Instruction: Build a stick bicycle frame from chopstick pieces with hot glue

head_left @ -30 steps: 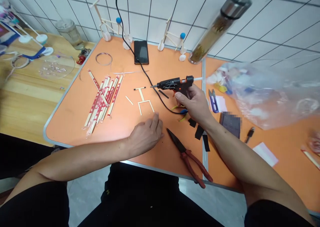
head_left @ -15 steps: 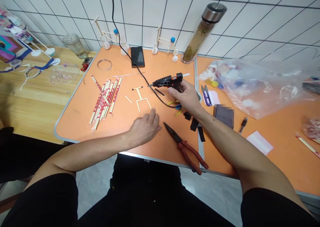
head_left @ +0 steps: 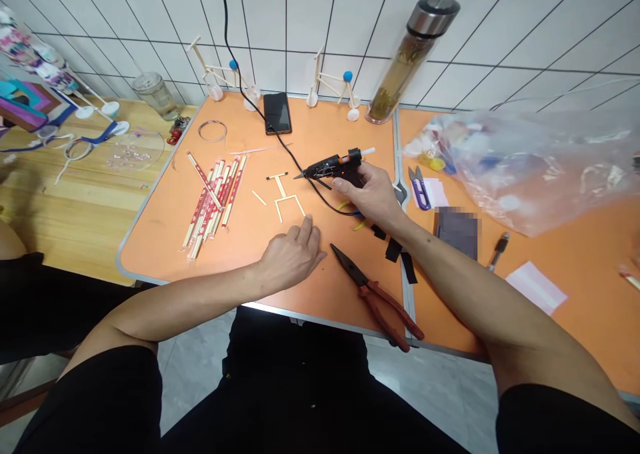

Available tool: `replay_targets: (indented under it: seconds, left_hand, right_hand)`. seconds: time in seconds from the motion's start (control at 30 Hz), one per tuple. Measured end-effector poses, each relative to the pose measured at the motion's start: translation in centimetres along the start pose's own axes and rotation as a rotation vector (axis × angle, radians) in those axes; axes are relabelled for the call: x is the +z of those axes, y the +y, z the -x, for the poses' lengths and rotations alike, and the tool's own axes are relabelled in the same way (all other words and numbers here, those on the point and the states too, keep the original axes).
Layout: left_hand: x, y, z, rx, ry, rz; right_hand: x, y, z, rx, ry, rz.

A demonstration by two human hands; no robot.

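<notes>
Step in hand, as judged: holding the glue gun [head_left: 333, 166] ready while steadying the stick frame [head_left: 286, 199]. Location of the stick frame: flat on the orange table [head_left: 155, 241], beyond the left hand [head_left: 289, 257], with a loose stick [head_left: 259, 198] just beside. Right hand [head_left: 370, 191]: wrapped around the gun's handle, with nozzle [head_left: 299, 175] directed toward the dark right end of the top bar; near, but impossible to confirm contact. Left hand: palm down, fingers loosely bent and close together, with index fingertip at the right leg's end; impossible to tell any pinch. For the next move, as judged: hold the frame motionless, aim precisely, and avoid dragging the black cable [head_left: 225, 14] across the joints.
</notes>
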State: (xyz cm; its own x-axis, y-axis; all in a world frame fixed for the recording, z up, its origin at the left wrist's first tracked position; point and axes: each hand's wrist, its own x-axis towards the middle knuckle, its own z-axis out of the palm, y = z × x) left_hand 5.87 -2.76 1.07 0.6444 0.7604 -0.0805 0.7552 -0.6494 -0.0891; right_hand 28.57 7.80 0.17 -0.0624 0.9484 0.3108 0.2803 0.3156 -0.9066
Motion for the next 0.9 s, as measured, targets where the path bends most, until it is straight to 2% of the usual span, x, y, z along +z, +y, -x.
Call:
replay_targets:
  seconds: [0.47, 0.9]
  left_hand:
    - [-0.08, 0.05, 0.01, 0.001, 0.015, 0.021]
    - [0.35, -0.04, 0.16, 0.087, 0.088, -0.050]
  right_hand:
    - [-0.05, 0.38, 0.11, -0.005, -0.017, 0.017]
    - [-0.61, 0.51, -0.05, 0.033, -0.025, 0.066]
